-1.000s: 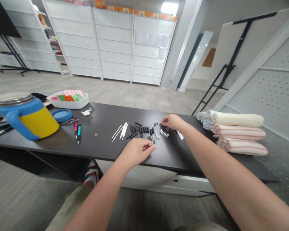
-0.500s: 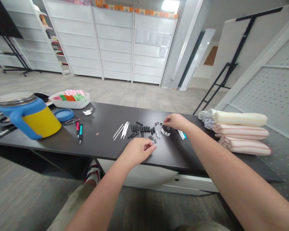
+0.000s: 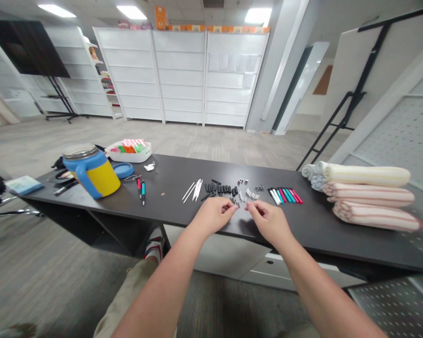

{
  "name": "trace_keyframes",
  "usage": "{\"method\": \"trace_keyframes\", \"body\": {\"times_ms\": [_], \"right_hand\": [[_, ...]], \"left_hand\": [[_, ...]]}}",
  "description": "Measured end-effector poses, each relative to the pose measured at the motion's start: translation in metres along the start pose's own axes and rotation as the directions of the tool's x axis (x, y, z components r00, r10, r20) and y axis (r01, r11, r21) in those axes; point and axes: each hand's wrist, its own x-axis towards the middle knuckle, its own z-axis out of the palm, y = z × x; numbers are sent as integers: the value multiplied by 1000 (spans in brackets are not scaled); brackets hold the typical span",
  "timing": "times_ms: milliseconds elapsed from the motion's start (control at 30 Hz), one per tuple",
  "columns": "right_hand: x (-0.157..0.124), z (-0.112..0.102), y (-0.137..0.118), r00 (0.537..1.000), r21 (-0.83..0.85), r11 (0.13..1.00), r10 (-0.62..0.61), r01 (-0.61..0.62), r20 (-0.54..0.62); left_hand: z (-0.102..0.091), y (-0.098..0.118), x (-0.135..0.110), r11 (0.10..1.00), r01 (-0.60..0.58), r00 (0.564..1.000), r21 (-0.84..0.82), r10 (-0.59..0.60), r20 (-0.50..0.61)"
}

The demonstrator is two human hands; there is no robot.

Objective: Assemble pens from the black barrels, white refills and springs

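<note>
Facing each other over the dark tabletop [image 3: 176,176], the left hand [image 3: 215,213] and the right hand [image 3: 270,220] both have curled fingers, with the tips close together. I can't tell if either one has a tiny piece pinched in it. Just past the fingers lie short black tubes [image 3: 226,189], little whitish pieces [image 3: 251,194] and small grey bits [image 3: 259,188]. Thin white ink refills [image 3: 197,190] lie to the left, and coloured pen barrels [image 3: 285,195] lie in a row to the right. A teal pen [image 3: 143,192] and a pink pen [image 3: 138,184] are well off to the left.

All these pieces look very light. The barrels are likely hard and smooth and may roll, so hold them around the middle. The black tubes might be a bit rubbery; pinch their sides. The refills look thin and bendy, so grip gently. The whitish pieces seem easy to drop; use fingertips.
</note>
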Motion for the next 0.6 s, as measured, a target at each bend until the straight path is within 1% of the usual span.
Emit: {"method": "trace_keyframes", "body": {"times_ms": [67, 100, 133, 167, 200, 267, 333, 400, 433, 467, 500, 533, 600], "right_hand": [[-3, 4, 5, 995, 38, 996, 77, -75, -69], [-3, 4, 7, 989, 54, 994, 104, -99, -100], [-3, 3, 8, 985, 69, 991, 122, -114, -126], [-3, 2, 8, 981, 80, 989, 131, -121, -144], [-3, 2, 8, 980, 88, 989, 135, -123, -148], [-3, 1, 8, 981, 92, 988, 137, -125, -137], [-3, 2, 7, 984, 91, 987, 139, -129, -115], [-3, 3, 7, 985, 89, 987, 141, -132, -97], [-2, 3, 8, 986, 87, 987, 140, -132, -94], [-2, 3, 8, 986, 85, 988, 138, -131, -90], [-1, 3, 8, 987, 82, 988, 136, -129, -86], [-1, 3, 8, 988, 81, 989, 133, -126, -81], [-1, 2, 9, 989, 85, 989, 126, -120, -74]], "left_hand": [[-15, 0, -2, 991, 16, 993, 133, -1, -116], [-26, -2, -4, 975, 48, 981, 215, -6, -192], [-40, -6, -6, 946, 104, 960, 306, -15, -280], [-55, -11, -9, 904, 181, 925, 387, -23, -379], [-70, -18, -14, 856, 280, 880, 435, -48, -473], [-100, -36, -24, 737, 491, 774, 465, -124, -621], [-123, -55, -36, 593, 666, 685, 453, -245, -686], [-135, -72, -47, 441, 785, 602, 435, -379, -702], [-137, -79, -52, 379, 820, 568, 429, -439, -696], [-137, -85, -56, 338, 832, 554, 440, -476, -683], [-135, -89, -60, 312, 830, 558, 463, -490, -670], [-133, -92, -62, 300, 816, 576, 494, -485, -657], [-127, -94, -66, 300, 763, 644, 573, -429, -633]]}}
